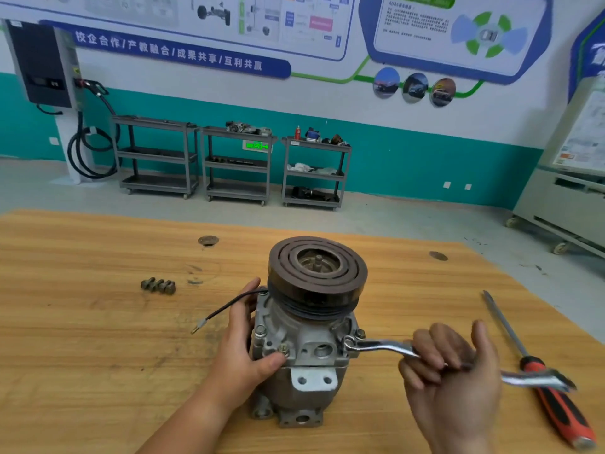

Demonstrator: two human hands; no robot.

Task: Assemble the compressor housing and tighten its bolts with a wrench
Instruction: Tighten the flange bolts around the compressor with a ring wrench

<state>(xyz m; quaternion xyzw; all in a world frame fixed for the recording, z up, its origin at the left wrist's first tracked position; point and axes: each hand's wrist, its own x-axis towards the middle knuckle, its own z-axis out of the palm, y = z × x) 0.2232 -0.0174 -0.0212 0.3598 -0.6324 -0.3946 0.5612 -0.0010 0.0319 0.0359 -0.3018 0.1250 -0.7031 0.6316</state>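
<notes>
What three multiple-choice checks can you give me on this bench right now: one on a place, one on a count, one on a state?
1. The screwdriver lies: A. on the table, right of the compressor; B. on the table, left of it; C. on top of it.
2. Loose bolts on the table: A. one; B. three; C. six.
3. The wrench: A. lies loose on the table; B. is gripped by the right hand, ring end on the compressor's flange; C. lies beside the loose bolts.
Answers: A, its red-and-black handle lies beyond the right hand; B, three heads sit in a row; B, fingers curl round its handle.
</notes>
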